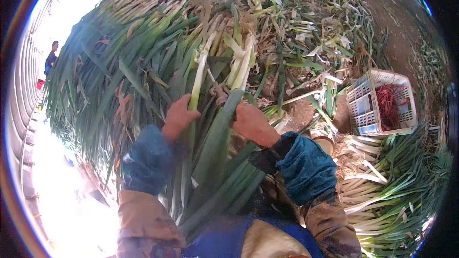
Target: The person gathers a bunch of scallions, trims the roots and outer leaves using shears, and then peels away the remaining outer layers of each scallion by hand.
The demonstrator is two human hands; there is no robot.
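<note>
My left hand [180, 117] is closed round the green stem of a leek [202, 67], whose pale end points up and away. To its right, my right hand [254, 123] has its fingers bent against a broad green leaf [221, 129]; its fingertips are partly hidden. Between the hands lies a small brownish object [219, 94] that I cannot make out clearly. Beyond it, more leeks [244, 64] show white shafts and rooty ends. Long green leaves hang down between my forearms towards my lap.
A big heap of leeks [110, 62] spreads at the left. Stripped leaves [306, 33] litter the ground ahead. A plastic basket [356, 107] with red ties [389, 105] stands right, above cleaned leeks [366, 186]. A person [50, 59] is far left.
</note>
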